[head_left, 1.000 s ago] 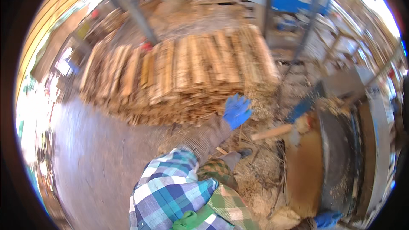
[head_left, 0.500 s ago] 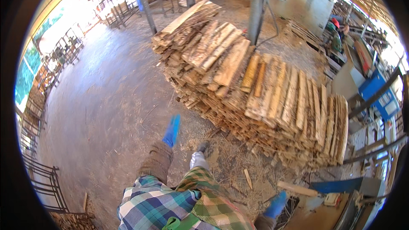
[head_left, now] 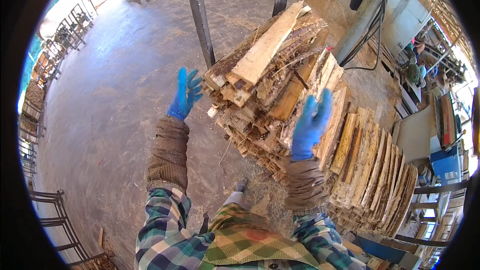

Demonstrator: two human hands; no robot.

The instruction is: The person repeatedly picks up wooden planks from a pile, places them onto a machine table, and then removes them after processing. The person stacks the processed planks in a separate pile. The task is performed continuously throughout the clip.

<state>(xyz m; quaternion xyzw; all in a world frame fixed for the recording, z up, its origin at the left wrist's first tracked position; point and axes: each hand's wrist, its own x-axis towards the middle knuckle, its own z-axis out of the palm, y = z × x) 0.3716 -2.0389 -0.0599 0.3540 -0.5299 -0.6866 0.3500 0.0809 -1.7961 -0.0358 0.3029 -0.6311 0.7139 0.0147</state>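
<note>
Both my hands wear blue gloves and are raised in front of a tall stack of rough wooden slabs (head_left: 272, 87). My left hand (head_left: 186, 92) is open with fingers spread, just left of the stack's near end and holding nothing. My right hand (head_left: 311, 125) is open too, its palm toward the right side of the same stack, close to or touching the slab ends. A pale long board (head_left: 267, 45) lies on top of the pile. My sleeves are brown knit cuffs over a plaid shirt.
A lower row of slabs (head_left: 375, 170) runs on to the right. Two dark steel posts (head_left: 200, 15) stand behind the stack. Bare concrete floor (head_left: 110, 110) spreads to the left, with metal racks (head_left: 50, 210) along its edge. Sawdust lies at my feet. Another person (head_left: 414, 70) works at far right.
The view has swung left, from a machine with a wood piece to the slab stack. Both hands have risen from low at my sides up to the stack, open.
</note>
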